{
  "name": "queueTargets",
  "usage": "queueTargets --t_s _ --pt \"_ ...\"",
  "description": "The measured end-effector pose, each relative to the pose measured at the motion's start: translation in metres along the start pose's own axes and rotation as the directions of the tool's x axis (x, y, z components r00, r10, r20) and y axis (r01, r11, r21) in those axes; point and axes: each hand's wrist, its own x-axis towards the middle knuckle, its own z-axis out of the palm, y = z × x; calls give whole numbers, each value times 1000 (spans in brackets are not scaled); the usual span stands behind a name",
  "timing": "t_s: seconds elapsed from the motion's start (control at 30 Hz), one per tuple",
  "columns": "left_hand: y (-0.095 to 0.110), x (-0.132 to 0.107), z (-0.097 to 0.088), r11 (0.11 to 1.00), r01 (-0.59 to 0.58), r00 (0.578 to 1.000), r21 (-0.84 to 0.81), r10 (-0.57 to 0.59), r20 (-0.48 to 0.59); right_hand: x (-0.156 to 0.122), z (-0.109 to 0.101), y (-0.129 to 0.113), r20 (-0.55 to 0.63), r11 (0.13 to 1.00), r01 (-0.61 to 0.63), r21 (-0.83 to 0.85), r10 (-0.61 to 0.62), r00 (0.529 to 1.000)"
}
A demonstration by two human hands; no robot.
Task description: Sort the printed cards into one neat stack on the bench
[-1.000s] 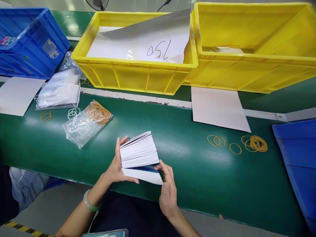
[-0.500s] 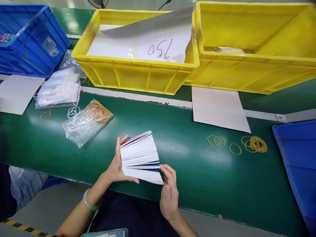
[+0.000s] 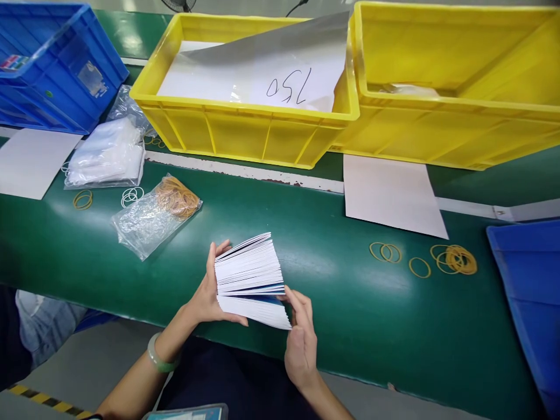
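My left hand (image 3: 205, 297) is closed around the left end of a thick stack of white-edged cards (image 3: 251, 268), fingers behind it and thumb along the near side. The free right ends are fanned out above the green table. A gap low in the fan shows blue on the card faces. At that gap, the curled fingertips of my right hand (image 3: 301, 338) touch the right edges, with the thumb by the lowest cards. What these cards carry on their faces is mostly hidden.
Behind stand two yellow bins (image 3: 258, 137), one holding a sheet marked with handwriting. Blue bins (image 3: 525, 280) flank the table. Rubber bands (image 3: 459, 259), a bag of rubber bands (image 3: 177, 198), bagged white items (image 3: 105, 154) and white sheets (image 3: 394, 189) lie about. Someone's clothed leg (image 3: 48, 326) shows at left.
The gap in the fan has widened slightly, as cards at the right fingertips moved up against the upper part. My left hand keeps its hold. The view has shifted slightly.
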Motion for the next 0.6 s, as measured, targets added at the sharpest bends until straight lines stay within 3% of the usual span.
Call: queueTargets --t_s 0.13,0.6 --pt "1 0 0 1000 -6 1000 2 6 -3 1 1 2 -60 999 27 28 -26 998" --pt "-1 -1 0 1000 -4 1000 -11 4 -17 8 2 0 -23 1000 -6 24 7 1000"
